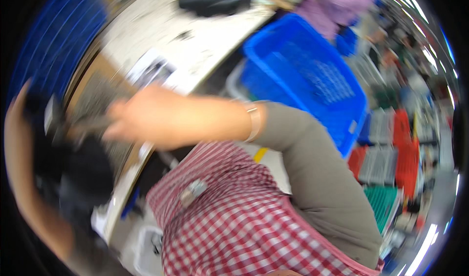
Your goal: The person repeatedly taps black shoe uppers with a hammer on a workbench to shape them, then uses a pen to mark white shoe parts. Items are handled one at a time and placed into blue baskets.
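The picture is heavily blurred by motion. My right hand [132,118] reaches across my body to the left, with a band at the wrist. Its fingers seem closed around a dark, slender thing [90,124] above a brown and grey work surface [97,88]. My left forearm curves up the far left edge, and my left hand [24,105] is near its top, against a bulky black mass [73,173]. Blur hides whether it grips that mass. A red-and-white checked apron [234,222] fills the lower middle.
A big blue plastic crate [303,75] stands to the right of a white table [195,41]. Red crates [405,149] and a green crate [386,198] are stacked at the right. A person in purple [337,2] is at the top. A blue ribbed surface [58,31] lies upper left.
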A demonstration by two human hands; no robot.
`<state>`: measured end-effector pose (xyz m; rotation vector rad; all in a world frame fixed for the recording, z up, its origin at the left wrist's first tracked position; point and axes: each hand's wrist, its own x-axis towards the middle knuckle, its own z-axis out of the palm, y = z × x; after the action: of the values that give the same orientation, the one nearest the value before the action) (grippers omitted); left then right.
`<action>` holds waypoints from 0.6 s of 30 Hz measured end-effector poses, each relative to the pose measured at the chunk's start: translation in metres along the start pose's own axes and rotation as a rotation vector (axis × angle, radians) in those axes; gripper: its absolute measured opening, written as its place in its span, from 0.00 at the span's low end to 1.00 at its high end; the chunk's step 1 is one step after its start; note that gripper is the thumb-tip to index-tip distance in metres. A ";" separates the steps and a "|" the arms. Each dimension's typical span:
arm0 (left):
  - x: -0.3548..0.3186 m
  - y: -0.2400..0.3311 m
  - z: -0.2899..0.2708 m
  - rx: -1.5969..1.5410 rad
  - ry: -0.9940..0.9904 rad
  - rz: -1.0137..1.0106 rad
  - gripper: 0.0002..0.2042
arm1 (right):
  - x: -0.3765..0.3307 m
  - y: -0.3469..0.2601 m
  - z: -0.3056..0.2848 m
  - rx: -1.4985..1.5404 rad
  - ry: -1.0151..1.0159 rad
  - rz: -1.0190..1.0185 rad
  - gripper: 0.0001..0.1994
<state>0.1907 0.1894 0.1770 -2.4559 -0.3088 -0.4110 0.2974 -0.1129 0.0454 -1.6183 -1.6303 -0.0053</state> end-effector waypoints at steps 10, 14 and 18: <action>-0.093 0.100 0.075 -0.675 -0.127 0.033 0.47 | -0.034 0.060 0.054 -0.238 -0.303 0.421 0.20; -0.105 0.110 0.092 -0.452 -0.182 -0.208 0.41 | -0.036 0.063 0.062 -0.257 -0.318 0.413 0.20; -0.086 0.106 0.095 -0.102 0.202 -0.064 0.27 | -0.037 0.068 0.075 -0.271 -0.282 0.391 0.20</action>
<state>0.1650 0.1546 0.0162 -2.4822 -0.2876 -0.7125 0.3083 -0.0919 -0.0600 -2.2090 -1.5377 0.2209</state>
